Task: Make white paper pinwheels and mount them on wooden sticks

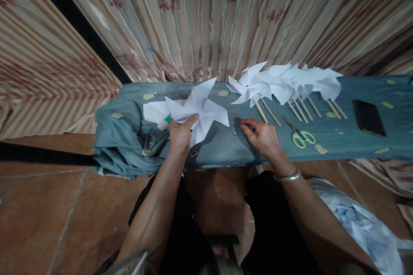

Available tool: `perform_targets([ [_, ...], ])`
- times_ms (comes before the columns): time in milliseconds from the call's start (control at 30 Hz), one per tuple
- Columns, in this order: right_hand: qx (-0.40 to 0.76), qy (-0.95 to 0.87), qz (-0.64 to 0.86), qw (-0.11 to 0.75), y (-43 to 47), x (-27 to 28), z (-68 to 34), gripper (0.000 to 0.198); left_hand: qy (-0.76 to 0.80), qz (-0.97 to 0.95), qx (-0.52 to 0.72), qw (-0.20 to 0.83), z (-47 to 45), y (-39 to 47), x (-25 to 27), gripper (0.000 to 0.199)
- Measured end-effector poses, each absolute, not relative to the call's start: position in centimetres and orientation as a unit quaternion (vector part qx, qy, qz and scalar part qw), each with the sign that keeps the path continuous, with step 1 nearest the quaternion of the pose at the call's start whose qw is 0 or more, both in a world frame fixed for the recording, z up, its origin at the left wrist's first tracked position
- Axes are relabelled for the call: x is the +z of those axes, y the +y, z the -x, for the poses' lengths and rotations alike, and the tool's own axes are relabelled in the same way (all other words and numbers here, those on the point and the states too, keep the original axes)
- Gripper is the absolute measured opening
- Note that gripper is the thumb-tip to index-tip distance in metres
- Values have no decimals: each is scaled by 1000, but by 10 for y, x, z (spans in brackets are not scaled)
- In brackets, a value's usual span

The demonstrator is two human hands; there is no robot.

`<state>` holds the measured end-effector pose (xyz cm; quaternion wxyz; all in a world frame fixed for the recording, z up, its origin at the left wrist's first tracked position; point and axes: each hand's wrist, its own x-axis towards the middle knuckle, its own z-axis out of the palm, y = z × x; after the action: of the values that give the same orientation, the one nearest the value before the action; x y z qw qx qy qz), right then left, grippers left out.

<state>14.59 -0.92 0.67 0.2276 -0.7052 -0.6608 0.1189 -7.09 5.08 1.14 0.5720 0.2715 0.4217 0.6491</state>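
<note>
My left hand (180, 133) grips a white paper pinwheel (204, 109), its thumb pressed near the centre and the folded blades spread around it. Behind that hand lie white paper (153, 111) and a small green-marked piece (167, 118), partly covered. My right hand (260, 135), with a silver bangle on its wrist, is low over the cloth, thumb and fingertips pinched together. What the pinch holds, if anything, is too small to make out. Just left of those fingertips a tiny shiny bit (234, 133) rests on the cloth.
Finished-looking paper pinwheels (284, 81) on wooden sticks (305, 108) overlap along the back right. Green-handled scissors (299, 135) and a black phone (369, 117) lie on the grey-green cloth (213, 152). A striped curtain (206, 21) hangs behind; a plastic bag (358, 219) of paper stands at lower right.
</note>
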Motion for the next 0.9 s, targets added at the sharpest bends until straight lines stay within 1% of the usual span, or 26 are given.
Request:
perform_targets([
  [167, 93, -683, 714, 125, -11, 5, -131, 27, 425, -283, 642, 573, 65, 51, 8, 57],
  [267, 87, -696, 707, 96, -12, 1, -131, 28, 433, -283, 635, 574, 63, 48, 8, 58],
  [433, 109, -705, 695, 89, -11, 0, -136, 29, 425, -286, 633, 580, 63, 46, 9, 54],
  [667, 113, -707, 688, 117, -14, 0, -141, 27, 426, -309, 625, 576, 64, 47, 6, 50],
  [800, 95, -724, 672, 123, -16, 0, -140, 25, 435, -316, 615, 576, 62, 47, 3, 39],
  [900, 68, -745, 655, 106, -15, -1, -135, 24, 429, -312, 614, 585, 60, 45, 3, 31],
])
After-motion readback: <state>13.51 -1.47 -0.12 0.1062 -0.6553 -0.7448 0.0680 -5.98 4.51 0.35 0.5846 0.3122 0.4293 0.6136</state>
